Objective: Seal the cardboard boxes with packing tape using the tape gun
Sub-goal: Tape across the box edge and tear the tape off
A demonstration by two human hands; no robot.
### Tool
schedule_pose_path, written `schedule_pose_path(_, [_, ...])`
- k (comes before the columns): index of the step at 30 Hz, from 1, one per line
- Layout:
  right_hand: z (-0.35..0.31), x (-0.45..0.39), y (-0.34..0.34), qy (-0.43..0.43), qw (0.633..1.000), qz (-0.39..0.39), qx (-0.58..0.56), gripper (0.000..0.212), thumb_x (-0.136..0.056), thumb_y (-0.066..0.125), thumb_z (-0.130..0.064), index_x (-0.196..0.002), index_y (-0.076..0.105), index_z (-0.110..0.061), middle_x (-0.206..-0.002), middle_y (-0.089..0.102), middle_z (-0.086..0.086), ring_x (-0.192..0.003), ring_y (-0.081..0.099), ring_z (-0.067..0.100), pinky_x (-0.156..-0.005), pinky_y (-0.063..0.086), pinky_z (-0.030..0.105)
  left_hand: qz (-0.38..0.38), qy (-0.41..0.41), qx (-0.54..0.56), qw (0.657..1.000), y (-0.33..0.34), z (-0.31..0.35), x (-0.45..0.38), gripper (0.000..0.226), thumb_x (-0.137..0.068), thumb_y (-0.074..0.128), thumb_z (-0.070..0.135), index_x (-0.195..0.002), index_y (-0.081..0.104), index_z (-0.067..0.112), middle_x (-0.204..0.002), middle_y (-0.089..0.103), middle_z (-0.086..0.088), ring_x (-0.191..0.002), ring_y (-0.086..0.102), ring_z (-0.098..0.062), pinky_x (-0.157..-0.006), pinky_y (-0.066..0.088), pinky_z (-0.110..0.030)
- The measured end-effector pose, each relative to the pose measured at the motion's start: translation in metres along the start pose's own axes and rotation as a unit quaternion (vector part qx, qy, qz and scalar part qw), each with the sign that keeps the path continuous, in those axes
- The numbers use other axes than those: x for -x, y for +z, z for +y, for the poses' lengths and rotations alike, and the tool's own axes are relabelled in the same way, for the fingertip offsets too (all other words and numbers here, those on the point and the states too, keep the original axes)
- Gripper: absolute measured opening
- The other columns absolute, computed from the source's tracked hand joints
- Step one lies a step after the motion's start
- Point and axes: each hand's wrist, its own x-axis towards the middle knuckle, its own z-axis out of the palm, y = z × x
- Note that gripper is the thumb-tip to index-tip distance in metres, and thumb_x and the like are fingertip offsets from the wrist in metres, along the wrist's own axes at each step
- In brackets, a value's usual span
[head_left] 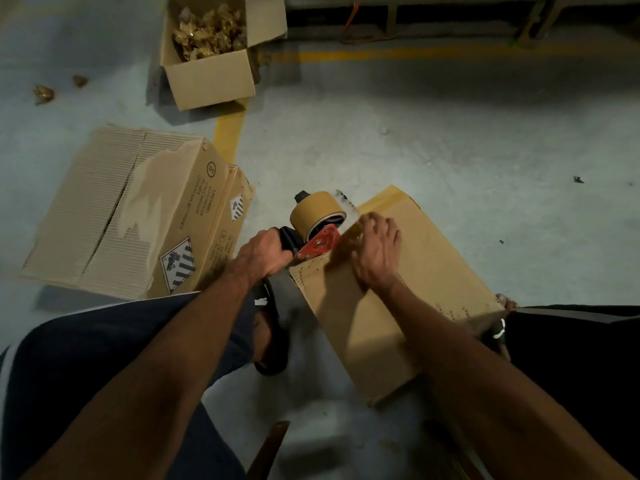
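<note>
A plain cardboard box (419,271) lies on the floor between my legs, its top facing up. At the box's left top edge sits a red tape gun (317,237) carrying a roll of brown tape (317,211). My left hand (265,252) grips the gun's black handle. Just right of the gun, my right hand (375,252) lies flat on the box top with fingers spread and blurred by motion. A strip of brown tape runs over the box's far corner (384,199).
A worn box with hazard labels (138,216) lies at left. An open box of crumpled brown paper (211,53) stands at the back, with paper scraps (43,94) on the floor. Yellow floor lines (230,133) cross the concrete. A sandalled foot (272,334) rests beside the box.
</note>
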Motion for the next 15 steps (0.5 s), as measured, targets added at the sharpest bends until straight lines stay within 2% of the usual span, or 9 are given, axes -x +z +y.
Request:
schedule_pose_path(1, [-0.009, 0.014, 0.005, -0.011, 0.999, -0.041, -0.014, 0.086, -0.091, 0.062, -0.052, -0.159, 0.027, -0.014, -0.168, 0.021, 0.013, -0.153, 0.014, 0.042, -0.126, 0.012, 0.058, -0.001, -0.001, 0.006, 1.000, 0.000, 0.000, 0.002, 0.019, -0.090, 0.065, 0.023, -0.095, 0.050, 0.013, -0.082, 0.056, -0.003, -0.069, 0.055, -0.017, -0.057, 0.039, -0.028])
schedule_pose_path(2, [-0.017, 0.024, 0.008, -0.010, 0.996, -0.081, -0.027, 0.103, -0.086, 0.057, -0.070, -0.163, 0.017, -0.016, -0.171, 0.008, 0.011, -0.156, 0.002, 0.042, -0.125, -0.002, 0.058, -0.002, 0.000, 0.012, 1.000, 0.001, 0.001, 0.002, 0.018, -0.090, 0.065, 0.023, -0.096, 0.052, 0.012, -0.081, 0.056, -0.002, -0.069, 0.056, -0.016, -0.059, 0.041, -0.028])
schedule_pose_path(4, [-0.029, 0.036, 0.011, 0.007, 0.988, -0.154, -0.030, 0.145, -0.057, 0.041, -0.102, -0.165, -0.007, -0.017, -0.170, -0.020, 0.006, -0.154, -0.021, 0.042, -0.116, -0.021, 0.055, 0.000, 0.000, 0.029, 1.000, 0.002, -0.001, 0.003, 0.017, -0.088, 0.065, 0.024, -0.095, 0.057, 0.010, -0.079, 0.058, -0.003, -0.068, 0.058, -0.017, -0.063, 0.045, -0.030])
schedule_pose_path(5, [-0.033, 0.037, 0.011, 0.015, 0.985, -0.172, -0.024, 0.158, -0.044, 0.037, -0.108, -0.163, -0.016, -0.018, -0.167, -0.029, 0.006, -0.151, -0.029, 0.041, -0.114, -0.025, 0.055, 0.000, 0.002, 0.037, 0.999, 0.002, -0.002, 0.004, 0.018, -0.087, 0.065, 0.025, -0.094, 0.059, 0.010, -0.080, 0.060, -0.004, -0.069, 0.059, -0.019, -0.064, 0.048, -0.031])
schedule_pose_path(7, [-0.040, 0.039, 0.012, 0.026, 0.982, -0.187, -0.007, 0.170, -0.036, 0.049, -0.107, -0.160, -0.025, -0.018, -0.164, -0.037, 0.006, -0.148, -0.036, 0.040, -0.117, -0.025, 0.059, -0.003, 0.011, 0.047, 0.999, 0.003, -0.004, 0.007, 0.017, -0.086, 0.064, 0.027, -0.094, 0.061, 0.012, -0.085, 0.064, -0.006, -0.074, 0.063, -0.022, -0.069, 0.053, -0.033])
schedule_pose_path(10, [-0.048, 0.040, 0.011, 0.052, 0.981, -0.188, -0.007, 0.174, -0.040, 0.079, -0.090, -0.160, -0.025, -0.018, -0.165, -0.036, 0.005, -0.148, -0.037, 0.039, -0.121, -0.015, 0.065, -0.009, 0.018, 0.060, 0.998, 0.005, -0.004, 0.009, 0.015, -0.089, 0.064, 0.026, -0.096, 0.061, 0.013, -0.087, 0.065, -0.007, -0.078, 0.063, -0.022, -0.070, 0.052, -0.032])
schedule_pose_path(12, [-0.052, 0.041, 0.009, 0.067, 0.978, -0.198, -0.007, 0.173, -0.042, 0.085, -0.084, -0.160, -0.024, -0.020, -0.165, -0.035, 0.005, -0.149, -0.036, 0.039, -0.119, -0.013, 0.070, -0.006, 0.017, 0.070, 0.997, 0.005, -0.006, 0.011, 0.017, -0.090, 0.064, 0.026, -0.099, 0.060, 0.013, -0.089, 0.065, -0.007, -0.080, 0.063, -0.022, -0.071, 0.051, -0.033])
schedule_pose_path(15, [-0.056, 0.045, 0.007, 0.067, 0.973, -0.220, 0.005, 0.177, -0.037, 0.081, -0.088, -0.158, -0.030, -0.021, -0.161, -0.043, 0.007, -0.145, -0.041, 0.039, -0.113, -0.016, 0.076, 0.002, 0.011, 0.072, 0.997, 0.005, -0.006, 0.014, 0.022, -0.089, 0.063, 0.028, -0.105, 0.061, 0.012, -0.096, 0.065, -0.009, -0.087, 0.064, -0.027, -0.079, 0.054, -0.036])
